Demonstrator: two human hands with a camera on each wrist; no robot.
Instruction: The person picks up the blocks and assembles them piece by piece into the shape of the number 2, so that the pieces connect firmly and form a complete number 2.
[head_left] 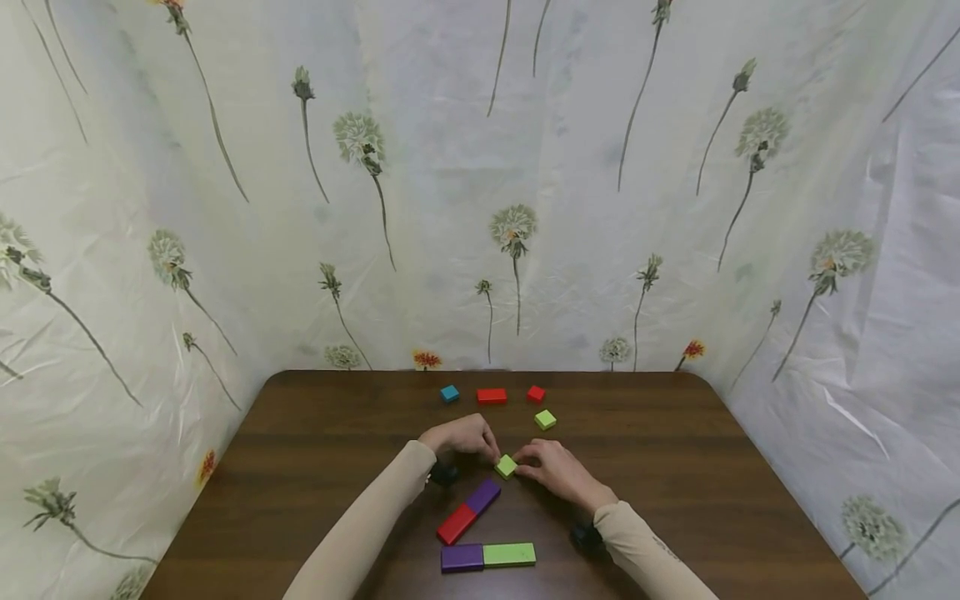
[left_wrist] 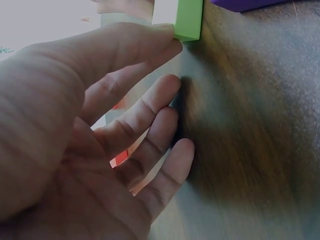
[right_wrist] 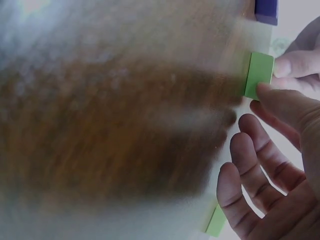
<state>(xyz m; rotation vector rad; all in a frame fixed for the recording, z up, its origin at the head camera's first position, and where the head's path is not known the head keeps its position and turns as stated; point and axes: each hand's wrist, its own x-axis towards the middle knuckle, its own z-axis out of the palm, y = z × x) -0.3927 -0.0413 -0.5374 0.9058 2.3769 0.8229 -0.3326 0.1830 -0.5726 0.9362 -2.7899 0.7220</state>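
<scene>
A flowered cloth stands beyond the left edge of the brown table. From this side a light sleeve reaches in, and the left hand holds the left side of a small green block with a narrow pinch of thumb and index finger; its other three fingers are loosely bent below.

Close to the far edge, left of its middle, lies a blue block. On the near side, a red bar and a purple bar touch end to end in a slanting line, the purple end near the small green block. Nearer still, a dark purple bar and a long green bar touch end to end, roughly parallel to the far edge.

At the middle of the far edge lies a red oblong block. The small green block is between both hands, around the table's middle; I cannot tell if it touches the table.

Further right, a small red block is near the far edge, with a second green block just before it. The right hand pinches the small green block's right side narrowly.
</scene>
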